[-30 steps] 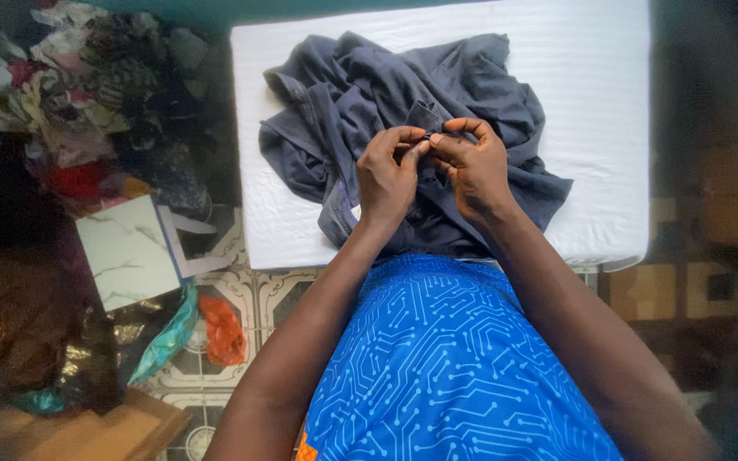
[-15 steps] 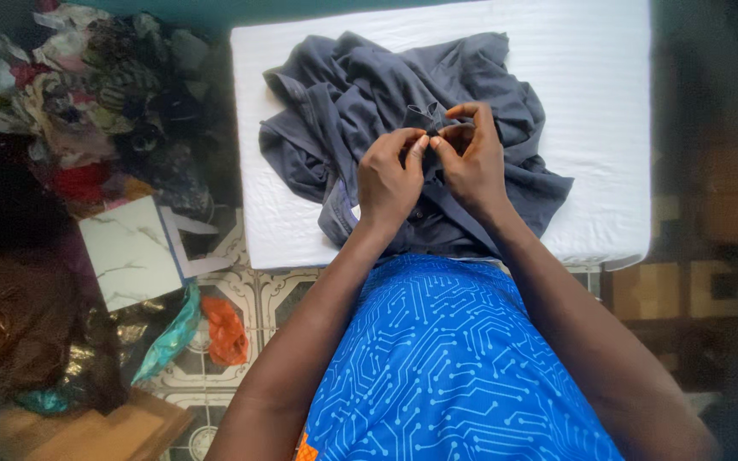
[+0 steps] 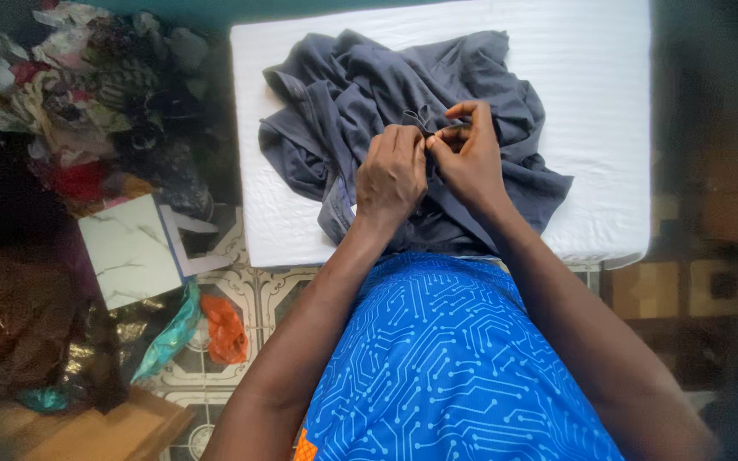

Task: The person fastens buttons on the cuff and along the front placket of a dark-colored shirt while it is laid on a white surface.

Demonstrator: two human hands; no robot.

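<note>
A crumpled dark grey shirt [image 3: 343, 94] lies on a white padded surface [image 3: 582, 94]. My left hand [image 3: 390, 175] and my right hand [image 3: 469, 158] meet over the middle of the shirt. Both pinch a small fold of its fabric between thumb and fingers. The left hand's fingers are curled down on the cloth, knuckles up. The right hand's forefinger arches over the raised fold. What lies between the fingertips is too small to tell.
A heap of mixed coloured clothes [image 3: 79, 94] fills the floor at the left. A marble-patterned white board [image 3: 130, 252] lies below it, with a teal bag [image 3: 168, 337] and an orange bag [image 3: 224, 329] on the patterned tiles. A wooden edge [image 3: 87, 427] is at bottom left.
Both hands have shifted slightly up the shirt. The left hand has closed down over the fold, and the raised bit of fabric is now tucked between the two hands.
</note>
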